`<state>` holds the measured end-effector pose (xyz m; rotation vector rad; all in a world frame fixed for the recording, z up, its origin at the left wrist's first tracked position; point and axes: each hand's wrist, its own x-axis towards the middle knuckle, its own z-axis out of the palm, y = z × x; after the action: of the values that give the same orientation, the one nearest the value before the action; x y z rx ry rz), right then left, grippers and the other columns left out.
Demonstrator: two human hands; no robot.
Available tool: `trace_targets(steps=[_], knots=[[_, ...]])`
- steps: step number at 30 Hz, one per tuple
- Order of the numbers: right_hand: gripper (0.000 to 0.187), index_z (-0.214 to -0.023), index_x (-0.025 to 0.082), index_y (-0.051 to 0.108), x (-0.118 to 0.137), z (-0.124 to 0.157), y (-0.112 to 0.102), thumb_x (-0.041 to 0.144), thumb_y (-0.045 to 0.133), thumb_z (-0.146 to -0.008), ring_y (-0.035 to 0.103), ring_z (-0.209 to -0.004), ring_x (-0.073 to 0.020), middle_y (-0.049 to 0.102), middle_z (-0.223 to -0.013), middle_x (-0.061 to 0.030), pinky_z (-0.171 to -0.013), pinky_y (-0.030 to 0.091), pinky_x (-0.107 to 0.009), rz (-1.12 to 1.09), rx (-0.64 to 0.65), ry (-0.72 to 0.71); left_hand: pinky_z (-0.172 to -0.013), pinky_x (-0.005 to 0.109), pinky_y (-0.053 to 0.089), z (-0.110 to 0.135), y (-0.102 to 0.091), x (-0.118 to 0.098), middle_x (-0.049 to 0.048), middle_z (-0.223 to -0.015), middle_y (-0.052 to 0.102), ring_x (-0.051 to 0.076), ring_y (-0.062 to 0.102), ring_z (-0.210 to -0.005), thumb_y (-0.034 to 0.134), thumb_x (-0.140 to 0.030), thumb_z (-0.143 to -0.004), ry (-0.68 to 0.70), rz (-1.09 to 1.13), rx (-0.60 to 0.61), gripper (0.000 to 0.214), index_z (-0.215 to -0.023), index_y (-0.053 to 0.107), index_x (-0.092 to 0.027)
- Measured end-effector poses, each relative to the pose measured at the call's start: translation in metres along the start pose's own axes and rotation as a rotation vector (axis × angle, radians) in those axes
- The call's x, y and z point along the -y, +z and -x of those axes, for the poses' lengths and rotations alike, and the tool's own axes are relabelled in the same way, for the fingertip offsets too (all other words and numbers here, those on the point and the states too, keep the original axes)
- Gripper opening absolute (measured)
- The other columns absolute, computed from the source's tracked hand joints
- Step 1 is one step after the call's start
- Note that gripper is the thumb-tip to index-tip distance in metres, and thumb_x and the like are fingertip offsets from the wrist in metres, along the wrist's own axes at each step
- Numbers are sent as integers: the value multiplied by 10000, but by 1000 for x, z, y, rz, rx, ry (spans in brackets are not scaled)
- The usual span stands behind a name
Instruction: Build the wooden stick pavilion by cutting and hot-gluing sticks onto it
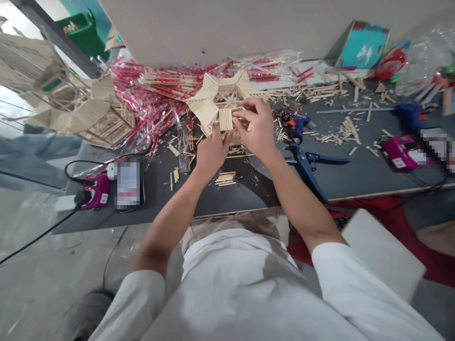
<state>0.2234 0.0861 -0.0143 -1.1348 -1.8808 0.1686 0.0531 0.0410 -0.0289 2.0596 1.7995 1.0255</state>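
Note:
A star-shaped model (202, 97) built of pale thin wooden sticks stands at the back middle of the dark table. My left hand (212, 150) grips its near side, with thumb and forefinger at the lower edge of a small stick panel (225, 119). At that panel's right edge, the fingers of my right hand (259, 127) are closed on the model; whether they also pinch a loose stick is hard to tell. Several short cut sticks (225, 178) lie just in front of my hands. Blue-handled cutters (308, 168) rest right of my right forearm.
Red-and-clear plastic wrapping with sticks (149, 90) is heaped behind. A larger stick model (106, 118) stands left, near a phone (128, 184) and a purple power strip (97, 189). Glue guns (300, 124), stick scraps (350, 130) and another purple strip (401, 151) lie right.

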Motion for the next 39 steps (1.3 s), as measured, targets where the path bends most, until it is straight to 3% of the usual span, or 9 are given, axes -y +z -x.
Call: trace_targets(steps=[5,10,17,21,26,31,35,39], knots=[[430,-1198,299,756,3,-4,-11,651,563,-1041,571,-1384,-390,673,-1355,-136,-1233,429,-678,2,50,-2,-700,250,452,0,-1,2,105,-854,793,210,730,-774,568,-569,-1069,25,-14,-42,461,-1269,662,-165],[502,-1210,309,755,-3,-26,-24,734,589,-1001,659,-1250,-360,733,-1248,-124,-1139,548,-581,11,126,-12,-698,245,455,0,-3,3,83,-808,773,198,719,-757,579,-577,-1067,46,20,-54,424,-1174,682,-180],[659,-1018,265,826,-11,-68,-32,856,825,-727,712,-862,-292,757,-1061,-110,-884,629,-506,51,287,-18,-734,267,476,1,-7,2,114,-947,805,204,733,-795,564,-513,-1086,52,60,-7,346,-1136,687,-193],[664,-968,243,834,-3,-76,-38,813,916,-637,706,-787,-270,759,-872,-68,-804,625,-477,37,350,51,-728,279,467,-1,-8,1,127,-954,806,221,743,-812,560,-512,-1089,51,62,2,354,-1165,675,-186],[628,-895,206,824,-1,-85,-32,756,956,-622,738,-829,-301,773,-831,-85,-825,631,-500,-6,377,127,-678,260,438,-3,-7,3,90,-874,801,199,727,-759,589,-510,-1084,88,8,-30,340,-1172,672,-193],[509,-785,189,815,0,-92,-29,642,994,-638,734,-771,-297,752,-734,-76,-776,617,-485,-76,393,203,-686,276,451,-4,-11,0,100,-891,814,212,747,-777,551,-509,-1108,70,-136,23,389,-1271,653,-171],[399,-798,153,809,4,-93,-31,465,1017,-663,735,-826,-299,751,-746,-81,-807,588,-444,-95,377,280,-712,278,472,-3,-16,-4,92,-945,831,208,770,-834,559,-490,-1112,51,-173,58,362,-1284,654,-186],[388,-816,142,799,4,-91,-30,467,985,-715,734,-879,-307,748,-765,-81,-852,568,-431,-89,355,295,-733,293,495,-4,-15,-4,110,-974,836,218,779,-852,549,-509,-1114,45,-165,53,373,-1238,679,-183]])
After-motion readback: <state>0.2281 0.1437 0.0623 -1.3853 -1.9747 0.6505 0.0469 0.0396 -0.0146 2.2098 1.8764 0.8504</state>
